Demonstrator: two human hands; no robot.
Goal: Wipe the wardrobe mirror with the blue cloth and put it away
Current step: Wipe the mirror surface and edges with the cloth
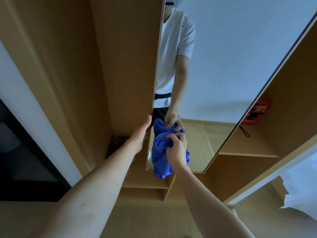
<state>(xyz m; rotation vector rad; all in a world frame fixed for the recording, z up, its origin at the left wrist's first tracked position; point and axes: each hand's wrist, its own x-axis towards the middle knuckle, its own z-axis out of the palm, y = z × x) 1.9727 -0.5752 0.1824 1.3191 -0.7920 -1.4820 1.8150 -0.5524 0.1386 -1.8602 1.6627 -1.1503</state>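
Observation:
A tall wardrobe mirror (pixel 231 74) stands in front of me, framed in light wood. My right hand (pixel 177 148) grips a bunched blue cloth (pixel 161 158) and holds it against the lower part of the glass. The cloth hangs past the mirror's bottom edge. My left hand (pixel 141 134) holds the mirror's left edge, with the thumb up along the side and the fingers hidden behind it. The glass reflects a person in a white shirt, the hand and the cloth.
Wooden wardrobe panels (pixel 120 66) rise to the left of the mirror. Open shelves (pixel 248 154) lie to the right, with a red box (pixel 257 109) on one. A dark object (pixel 116 145) sits low in the left compartment. White bedding (pixel 301 194) is at the far right.

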